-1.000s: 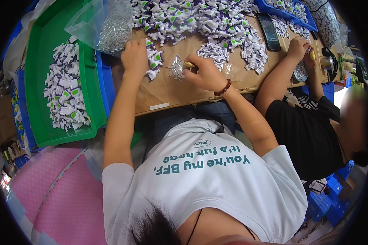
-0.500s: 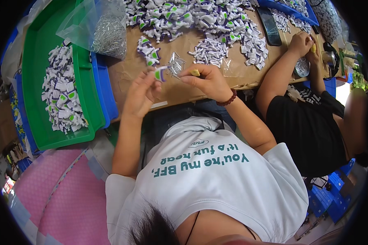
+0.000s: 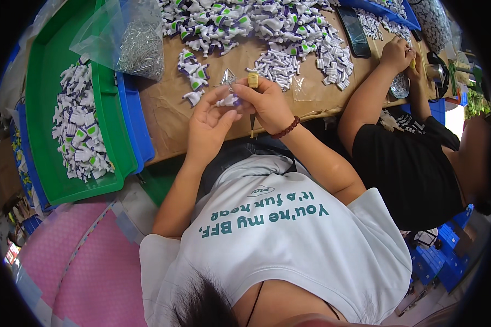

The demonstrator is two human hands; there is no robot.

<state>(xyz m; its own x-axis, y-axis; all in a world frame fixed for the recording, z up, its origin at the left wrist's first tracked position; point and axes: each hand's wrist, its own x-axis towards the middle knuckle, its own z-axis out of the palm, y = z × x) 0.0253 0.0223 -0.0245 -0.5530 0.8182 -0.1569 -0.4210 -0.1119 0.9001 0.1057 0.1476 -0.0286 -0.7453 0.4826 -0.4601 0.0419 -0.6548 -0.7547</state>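
Note:
In my left hand (image 3: 208, 121), closed at the fingertips, is a small white and purple toy figure part (image 3: 228, 101), partly covered by fingers. My right hand (image 3: 268, 106) meets it, thumb and forefinger pinched at the toy part; whatever lies between those tips is too small to make out. A slim tool with a yellow end (image 3: 252, 80) is tucked in the right hand, its dark pointed end showing below the palm. Just beyond the fingers lies a small heap of metal pins (image 3: 227, 77). Several toy figure parts (image 3: 193, 71) lie left of the pins.
A large pile of toy parts (image 3: 223, 24) covers the table's far side, with small white pieces (image 3: 273, 68) nearer. A green tray (image 3: 41, 125) stands left, beside a clear bag of pins (image 3: 142, 52). A phone (image 3: 354, 32) and a co-worker's hands (image 3: 398, 57) are right.
My hands have come together around the toy part, the left moving right. The right hand's tool has swung upright. Another toy part now lies near my left fingertips.

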